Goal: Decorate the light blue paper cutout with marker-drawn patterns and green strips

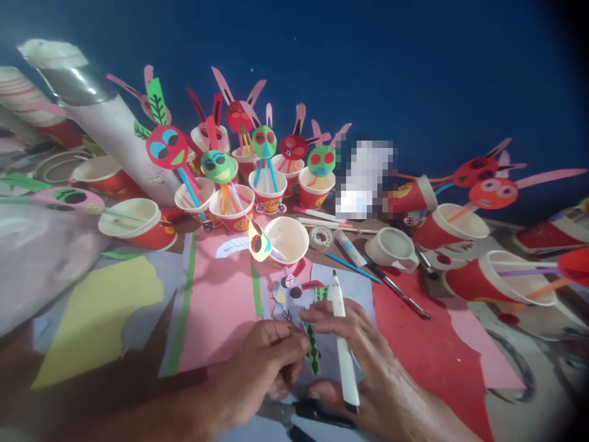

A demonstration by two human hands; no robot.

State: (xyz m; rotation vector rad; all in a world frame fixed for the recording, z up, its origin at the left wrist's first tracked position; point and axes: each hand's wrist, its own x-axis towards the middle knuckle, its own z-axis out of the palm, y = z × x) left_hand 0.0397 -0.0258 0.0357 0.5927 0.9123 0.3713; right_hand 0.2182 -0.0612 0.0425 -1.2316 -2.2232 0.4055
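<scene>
My right hand [368, 353] has a white marker [341, 331] tucked between its fingers, its dark tip pointing up and away from me. My left hand [271, 362] is closed, fingers curled; whatever they hold, if anything, is hidden. Between the two hands lies a green paper strip [313, 350] with black patterns, partly covered by my right fingertips. Just beyond are small cut-out paper pieces, among them a patterned green piece [322, 293] and a red one [313, 284]. Dark-handled scissors [322, 413] lie under my hands on grey-blue paper.
Several red-and-white paper cups [232, 209] holding paper-faced figures stand along the back and right. Coloured paper sheets, pink [216, 307], yellow [105, 307] and red [423, 350], cover the table. A tape roll [322, 237], a white mug [391, 248] and a brush [405, 298] lie ahead.
</scene>
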